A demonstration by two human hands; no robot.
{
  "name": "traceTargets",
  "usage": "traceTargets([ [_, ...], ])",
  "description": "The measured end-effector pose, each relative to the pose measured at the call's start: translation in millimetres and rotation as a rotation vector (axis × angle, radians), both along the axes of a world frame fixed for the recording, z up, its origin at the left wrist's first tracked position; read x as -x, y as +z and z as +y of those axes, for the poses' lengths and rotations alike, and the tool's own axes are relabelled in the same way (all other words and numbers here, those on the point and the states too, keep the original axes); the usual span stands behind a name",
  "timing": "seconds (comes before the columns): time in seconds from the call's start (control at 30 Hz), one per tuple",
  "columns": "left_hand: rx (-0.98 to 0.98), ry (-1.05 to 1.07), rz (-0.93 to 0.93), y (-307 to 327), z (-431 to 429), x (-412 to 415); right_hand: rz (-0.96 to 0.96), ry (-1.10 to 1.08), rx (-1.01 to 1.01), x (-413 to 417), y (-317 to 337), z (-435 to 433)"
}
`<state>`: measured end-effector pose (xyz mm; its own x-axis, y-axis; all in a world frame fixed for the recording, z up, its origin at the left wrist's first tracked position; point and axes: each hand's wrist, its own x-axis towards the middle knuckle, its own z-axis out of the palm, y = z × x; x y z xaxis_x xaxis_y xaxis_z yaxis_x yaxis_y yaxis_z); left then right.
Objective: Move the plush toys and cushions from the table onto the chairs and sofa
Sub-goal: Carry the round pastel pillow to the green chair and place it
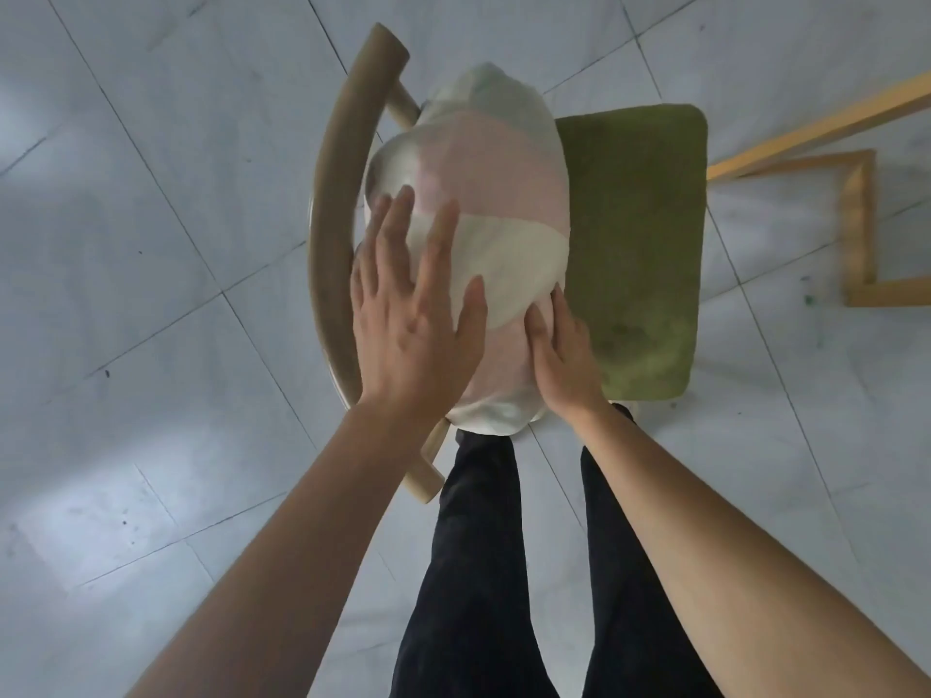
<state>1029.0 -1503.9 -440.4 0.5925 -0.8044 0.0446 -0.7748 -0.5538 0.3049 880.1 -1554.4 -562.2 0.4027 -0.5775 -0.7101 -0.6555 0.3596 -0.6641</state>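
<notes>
- Pink, cream and pale green panels make up a plush cushion (483,219) wrapped in clear plastic film, standing on edge on the chair (635,234).
- The cushion leans against the curved wooden backrest (327,219), covering the left part of the green seat pad.
- Left hand (408,314): fingers (438,244) spread flat, pressed on the cushion's face, gripping nothing.
- Right hand (559,355): fingers extended, laid against the cushion's lower right edge; no closed grasp.
- Grey tiled floor (151,294) beneath; dark trousers visible below.
</notes>
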Motion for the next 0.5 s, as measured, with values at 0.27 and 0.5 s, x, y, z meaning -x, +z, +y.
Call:
traceTargets([
  [0.27,-0.523,-0.408,-0.086,-52,-59,-50,0.045,-0.04,0.134,7,-4,-9],
  [0.5,-0.553,-0.379,-0.095,-64,-24,-54,-0.035,0.259,0.228,-23,-23,5],
])
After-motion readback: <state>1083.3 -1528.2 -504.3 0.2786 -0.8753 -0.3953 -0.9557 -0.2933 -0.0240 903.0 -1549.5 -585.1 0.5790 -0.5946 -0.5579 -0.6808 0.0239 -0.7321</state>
